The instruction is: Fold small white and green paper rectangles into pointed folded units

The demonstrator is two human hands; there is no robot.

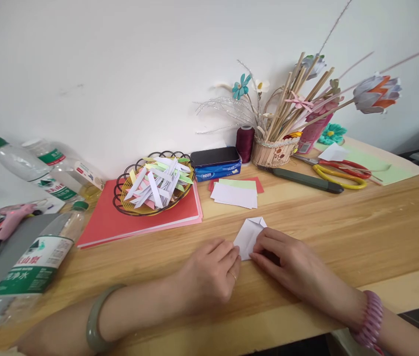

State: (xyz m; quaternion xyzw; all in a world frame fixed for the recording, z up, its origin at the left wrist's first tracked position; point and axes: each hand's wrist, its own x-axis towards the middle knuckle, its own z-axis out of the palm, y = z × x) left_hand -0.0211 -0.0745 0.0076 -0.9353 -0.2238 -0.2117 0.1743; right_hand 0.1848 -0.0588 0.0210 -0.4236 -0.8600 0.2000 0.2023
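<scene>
the folded white paper (248,235) was over the tabletop (346,222), between the two hands; whether it lay flat or slightly raised could not be made out. the right hand (287,254) covered its near right part, the grip narrow, thumb and forefinger closed on the paper. the left hand (213,269) met its left edge, fingers curled and thumb mostly hidden, so i cannot tell whether that grip was holding it. both forearms were cut off below the paper.

left of the paper, a basket (121,195) of overlapping paper strips (155,183) hid part of a red paper stack (100,217). farther left, a pink glue gun (11,222) lay partly out of frame. beyond the paper, sticks (287,106) partly hid a pink can (315,129).

on the near bottle (35,262), far left of the paper, "山泉" and "净水" could be read. the blue pack (219,172) beyond the paper bore white lettering, hard to read; the can's barcode was too small.
</scene>
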